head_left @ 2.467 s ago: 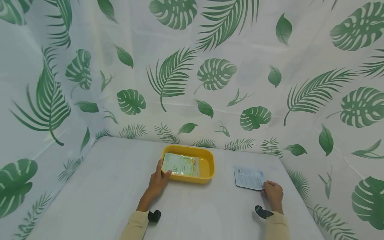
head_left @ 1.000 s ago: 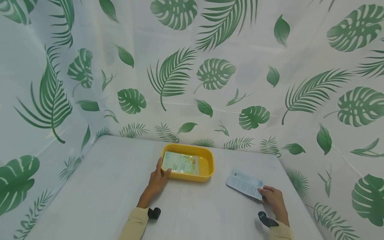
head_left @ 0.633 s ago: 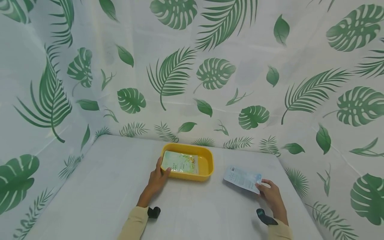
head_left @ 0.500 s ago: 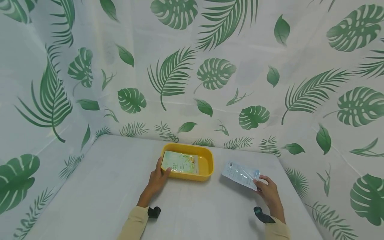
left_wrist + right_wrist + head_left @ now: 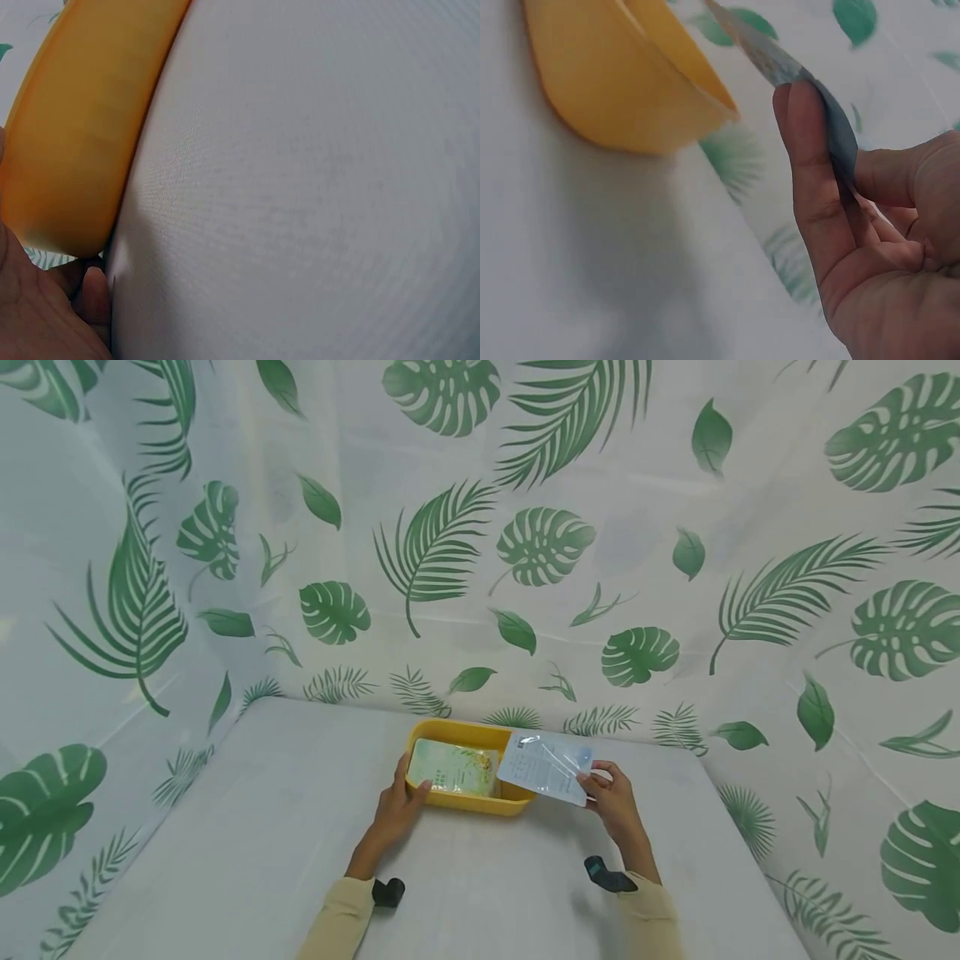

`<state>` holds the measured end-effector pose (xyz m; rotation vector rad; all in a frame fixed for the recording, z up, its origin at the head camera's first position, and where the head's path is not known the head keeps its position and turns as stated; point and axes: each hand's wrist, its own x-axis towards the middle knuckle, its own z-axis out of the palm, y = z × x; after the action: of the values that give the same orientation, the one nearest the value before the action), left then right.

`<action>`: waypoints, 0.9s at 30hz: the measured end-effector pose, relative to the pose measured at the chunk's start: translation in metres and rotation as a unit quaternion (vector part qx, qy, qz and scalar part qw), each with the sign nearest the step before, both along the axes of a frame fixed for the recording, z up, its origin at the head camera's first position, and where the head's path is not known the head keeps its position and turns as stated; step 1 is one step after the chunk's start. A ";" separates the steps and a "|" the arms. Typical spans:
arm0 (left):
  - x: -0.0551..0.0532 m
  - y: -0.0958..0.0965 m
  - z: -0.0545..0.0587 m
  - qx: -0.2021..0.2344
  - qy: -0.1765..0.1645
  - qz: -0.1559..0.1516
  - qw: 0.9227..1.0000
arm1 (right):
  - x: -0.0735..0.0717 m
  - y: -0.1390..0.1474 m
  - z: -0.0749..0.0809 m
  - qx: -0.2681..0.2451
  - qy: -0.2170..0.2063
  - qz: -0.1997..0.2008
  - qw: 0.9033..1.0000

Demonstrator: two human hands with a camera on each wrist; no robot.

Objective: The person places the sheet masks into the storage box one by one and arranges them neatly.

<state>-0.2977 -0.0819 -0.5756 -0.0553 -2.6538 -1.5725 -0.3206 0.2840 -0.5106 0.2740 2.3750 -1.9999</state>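
Note:
A yellow plastic box [image 5: 471,805] stands on the white table, with a pale green sachet [image 5: 450,768] lying flat inside its left part. My left hand [image 5: 401,817] holds the box's left end, the thumb over the front rim. The left wrist view has the box's outer wall [image 5: 82,135] beside that hand [image 5: 45,315]. Between thumb and fingers my right hand [image 5: 618,806] pinches a light blue flat sachet [image 5: 542,767] by its right end. Its far end hangs over the box's right part. In the right wrist view this sachet [image 5: 841,135] appears edge-on, above the table.
The white table [image 5: 270,827] ends at a backdrop [image 5: 480,568] printed with green leaves at the back and both sides. A black device [image 5: 387,893] sits on the left wrist and another dark device [image 5: 609,877] on the right.
My right hand has lifted the light blue sachet off the table and carried it left, from beside the box to over its right part. The left hand stays on the box.

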 end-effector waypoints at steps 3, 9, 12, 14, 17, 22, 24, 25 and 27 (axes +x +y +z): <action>-0.001 0.000 0.000 0.000 0.000 -0.001 1.000 | -0.009 -0.025 0.001 0.029 0.016 0.017 0.999; -0.002 0.000 -0.002 0.003 0.001 0.001 1.000 | -0.020 -0.071 0.002 0.070 0.038 0.058 0.995; -0.001 0.001 -0.002 0.004 0.007 0.005 1.000 | -0.022 -0.090 0.000 0.102 0.043 0.063 0.992; 0.000 0.003 -0.003 0.004 0.017 0.009 1.000 | -0.023 -0.100 -0.003 0.118 0.046 0.061 0.990; 0.001 0.003 -0.003 0.001 0.020 0.010 1.000 | -0.022 -0.112 -0.006 0.121 0.041 0.056 0.990; 0.001 0.002 -0.002 -0.006 0.013 0.005 1.000 | -0.021 -0.126 -0.011 0.135 0.038 0.044 0.989; 0.001 0.001 -0.001 -0.010 0.015 0.003 1.000 | -0.022 -0.129 -0.012 0.149 0.038 0.043 0.987; 0.000 0.000 0.000 -0.011 0.016 0.003 1.000 | -0.022 -0.131 -0.012 0.155 0.037 0.045 0.986; 0.000 0.000 0.001 -0.011 0.021 0.003 1.000 | -0.022 -0.135 -0.012 0.175 0.033 0.053 0.983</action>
<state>-0.2973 -0.0820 -0.5745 -0.0809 -2.6379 -1.5240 -0.3425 0.1493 -0.5226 0.0846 2.7110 -1.5631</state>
